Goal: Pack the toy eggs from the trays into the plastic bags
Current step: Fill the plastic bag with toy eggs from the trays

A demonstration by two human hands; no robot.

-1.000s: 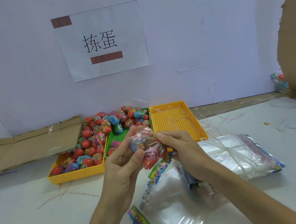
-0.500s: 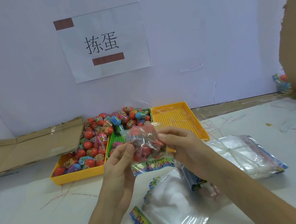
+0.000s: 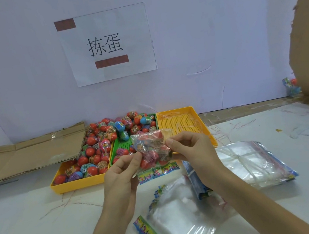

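left hand (image 3: 122, 173) pinches bag (image 3: 151, 149) of eggs | right hand (image 3: 193, 151) pinches it too | just before green tray (image 3: 122, 144)

Single head cam, wide-angle, looking forward and down over the table (image 3: 35, 224), facing the wall (image 3: 216, 27). Close on both hands; forearms enter from the bottom edge. No second view.

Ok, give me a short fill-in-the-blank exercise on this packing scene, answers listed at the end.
1. Both hands, the left hand and the right hand, hold a clear bag filled with toy ____.
2. The tray at the far right is yellow and holds ____ eggs.
3. The middle tray is coloured ____.
4. The paper sign is fixed to the ____.

Missing words: eggs; no; green; wall
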